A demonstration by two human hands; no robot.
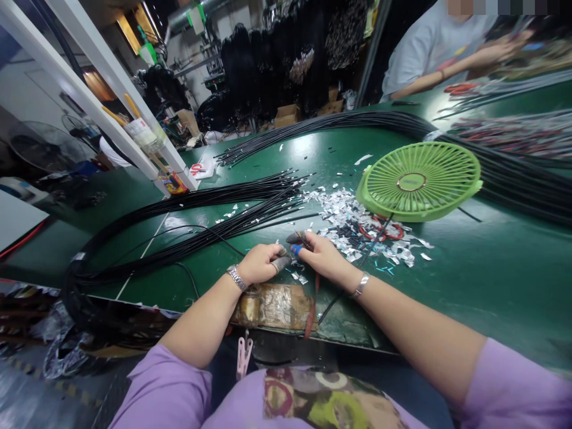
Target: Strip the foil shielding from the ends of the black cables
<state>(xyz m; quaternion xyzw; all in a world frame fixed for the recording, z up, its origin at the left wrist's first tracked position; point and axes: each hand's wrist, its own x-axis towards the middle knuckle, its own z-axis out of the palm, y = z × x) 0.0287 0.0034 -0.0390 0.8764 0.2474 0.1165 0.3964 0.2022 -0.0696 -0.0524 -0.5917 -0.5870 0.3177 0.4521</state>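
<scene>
My left hand [263, 263] is closed, with a thin black cable [218, 235] running into it from the left. My right hand [324, 253] faces it, thumb and fingers pinched together just past the left fingertips. Whatever lies between the right fingers is too small to make out. Grey coverings wrap fingers on both hands, and a blue one wraps a right finger. Beyond the hands, a bundle of black cables [250, 199] has its cut ends pointing toward a pile of silvery and white scraps [339, 208]. Red-handled scissors [379, 229] lie among the scraps.
A green fan [420, 179] stands on the green table [491, 268], right of the scraps. More black cables [339, 122] stretch across the back. A taped cardboard piece [286, 304] lies at the front edge. White posts [116, 89] rise at left; a co-worker [429, 53] sits at upper right.
</scene>
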